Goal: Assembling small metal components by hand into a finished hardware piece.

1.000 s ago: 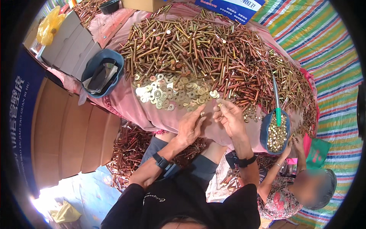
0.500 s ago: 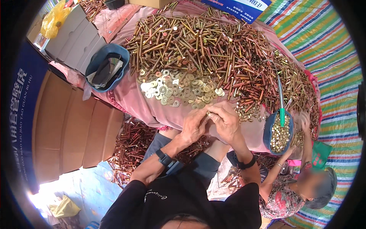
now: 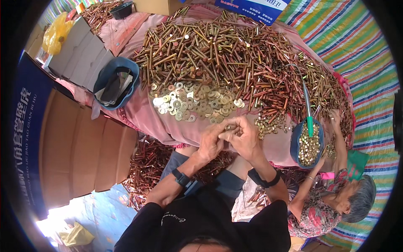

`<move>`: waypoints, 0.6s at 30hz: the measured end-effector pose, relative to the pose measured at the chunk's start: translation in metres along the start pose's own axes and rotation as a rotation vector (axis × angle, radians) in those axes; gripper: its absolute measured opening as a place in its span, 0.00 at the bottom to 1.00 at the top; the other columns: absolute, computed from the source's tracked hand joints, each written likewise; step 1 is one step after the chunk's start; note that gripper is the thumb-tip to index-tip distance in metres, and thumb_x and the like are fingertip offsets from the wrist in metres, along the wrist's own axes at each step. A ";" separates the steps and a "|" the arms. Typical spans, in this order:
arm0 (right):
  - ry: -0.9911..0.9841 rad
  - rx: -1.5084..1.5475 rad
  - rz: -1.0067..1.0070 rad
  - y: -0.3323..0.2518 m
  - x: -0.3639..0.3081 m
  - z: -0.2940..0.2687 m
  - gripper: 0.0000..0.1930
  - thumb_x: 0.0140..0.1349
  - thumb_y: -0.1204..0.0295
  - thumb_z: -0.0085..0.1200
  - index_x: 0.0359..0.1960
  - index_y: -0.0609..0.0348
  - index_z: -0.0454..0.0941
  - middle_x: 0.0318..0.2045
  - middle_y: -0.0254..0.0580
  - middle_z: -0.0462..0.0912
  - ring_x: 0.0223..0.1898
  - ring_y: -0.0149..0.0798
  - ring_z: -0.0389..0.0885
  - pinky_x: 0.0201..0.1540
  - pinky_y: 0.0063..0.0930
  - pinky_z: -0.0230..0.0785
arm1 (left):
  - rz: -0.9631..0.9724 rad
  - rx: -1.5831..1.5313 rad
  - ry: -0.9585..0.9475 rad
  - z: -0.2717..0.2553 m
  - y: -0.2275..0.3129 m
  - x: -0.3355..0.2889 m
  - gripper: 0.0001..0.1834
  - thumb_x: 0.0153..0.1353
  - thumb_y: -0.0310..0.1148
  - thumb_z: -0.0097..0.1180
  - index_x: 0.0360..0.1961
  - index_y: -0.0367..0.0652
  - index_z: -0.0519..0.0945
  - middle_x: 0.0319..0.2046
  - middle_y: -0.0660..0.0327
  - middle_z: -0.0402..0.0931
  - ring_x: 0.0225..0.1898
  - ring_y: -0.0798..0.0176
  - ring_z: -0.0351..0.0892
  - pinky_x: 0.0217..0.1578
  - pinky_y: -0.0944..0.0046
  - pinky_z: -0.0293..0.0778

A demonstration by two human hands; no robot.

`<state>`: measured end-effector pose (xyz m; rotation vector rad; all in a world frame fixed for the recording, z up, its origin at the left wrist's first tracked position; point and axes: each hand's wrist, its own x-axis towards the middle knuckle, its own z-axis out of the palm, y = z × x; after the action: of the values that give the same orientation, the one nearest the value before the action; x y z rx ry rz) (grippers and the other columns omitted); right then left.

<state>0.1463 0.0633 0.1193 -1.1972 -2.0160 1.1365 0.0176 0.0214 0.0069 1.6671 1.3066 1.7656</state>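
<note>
My left hand (image 3: pixel 210 140) and my right hand (image 3: pixel 244 136) meet over the near edge of the pink cloth, fingers closed. Between their fingertips is a small metal piece (image 3: pixel 228 127), mostly covered, so its exact kind cannot be made out. Just beyond my hands lies a spread of flat round washers (image 3: pixel 193 101). Behind the washers rises a large heap of brassy and coppery bolts and tubes (image 3: pixel 218 50). To the right of my right hand is a small pile of brass-coloured nuts (image 3: pixel 269 125).
A blue tub of nuts (image 3: pixel 310 145) has a green-handled tool lying across it. A co-worker (image 3: pixel 319 206) reaches in from the right. At left stand a blue bin (image 3: pixel 118 82), grey cartons (image 3: pixel 79 48) and a brown box (image 3: pixel 84 143). More metal parts (image 3: pixel 147 168) lie below the cloth.
My hands stay together, the right fingers now curled more around the small piece. The co-worker's far hand has shifted up along the heap's edge. The whole view has tilted slightly.
</note>
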 end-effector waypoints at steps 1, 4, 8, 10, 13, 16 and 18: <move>0.035 0.010 -0.040 0.000 -0.002 0.001 0.14 0.62 0.71 0.70 0.45 0.64 0.82 0.34 0.38 0.85 0.34 0.27 0.82 0.37 0.26 0.76 | -0.029 -0.009 0.006 0.000 0.002 0.000 0.22 0.62 0.19 0.59 0.58 0.38 0.79 0.39 0.49 0.83 0.37 0.43 0.83 0.39 0.50 0.77; 0.095 -0.071 -0.259 0.012 0.004 0.000 0.14 0.62 0.70 0.70 0.44 0.63 0.82 0.35 0.41 0.84 0.32 0.32 0.84 0.36 0.28 0.77 | -0.157 0.037 -0.091 -0.004 0.003 -0.001 0.20 0.62 0.14 0.51 0.54 0.37 0.81 0.44 0.47 0.84 0.44 0.43 0.85 0.47 0.53 0.79; 0.036 -0.035 -0.176 0.016 0.000 0.001 0.14 0.62 0.70 0.69 0.44 0.63 0.81 0.37 0.46 0.84 0.34 0.38 0.86 0.35 0.31 0.77 | -0.110 -0.043 -0.093 -0.006 0.005 0.001 0.19 0.62 0.14 0.51 0.53 0.36 0.81 0.45 0.48 0.84 0.44 0.43 0.84 0.48 0.53 0.79; 0.034 0.052 -0.051 0.006 -0.002 0.003 0.13 0.61 0.71 0.70 0.43 0.63 0.82 0.36 0.44 0.84 0.34 0.35 0.84 0.36 0.28 0.76 | -0.022 -0.012 -0.081 -0.006 -0.003 -0.001 0.19 0.63 0.14 0.51 0.54 0.35 0.80 0.45 0.48 0.84 0.44 0.44 0.84 0.49 0.54 0.78; 0.106 -0.003 -0.199 0.014 0.001 0.004 0.11 0.60 0.73 0.71 0.40 0.63 0.83 0.36 0.42 0.84 0.32 0.32 0.83 0.36 0.27 0.76 | -0.195 0.000 -0.108 -0.005 0.003 -0.006 0.18 0.63 0.14 0.52 0.54 0.34 0.80 0.45 0.49 0.84 0.45 0.45 0.85 0.49 0.54 0.79; 0.125 -0.114 -0.371 0.022 -0.001 0.000 0.11 0.59 0.73 0.71 0.40 0.63 0.83 0.36 0.42 0.84 0.32 0.34 0.84 0.35 0.27 0.76 | 0.050 -0.005 -0.015 -0.003 0.002 0.005 0.22 0.61 0.19 0.58 0.58 0.39 0.79 0.35 0.49 0.81 0.35 0.43 0.82 0.38 0.51 0.77; 0.074 -0.080 -0.268 0.017 -0.005 0.002 0.11 0.59 0.73 0.71 0.40 0.63 0.83 0.35 0.42 0.84 0.33 0.35 0.84 0.35 0.28 0.76 | 0.004 0.002 -0.029 -0.004 0.003 0.000 0.22 0.61 0.19 0.58 0.57 0.39 0.79 0.35 0.49 0.81 0.35 0.43 0.82 0.38 0.51 0.77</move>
<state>0.1546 0.0628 0.1032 -0.9557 -2.1066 0.8765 0.0150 0.0188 0.0098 1.6907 1.2935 1.7361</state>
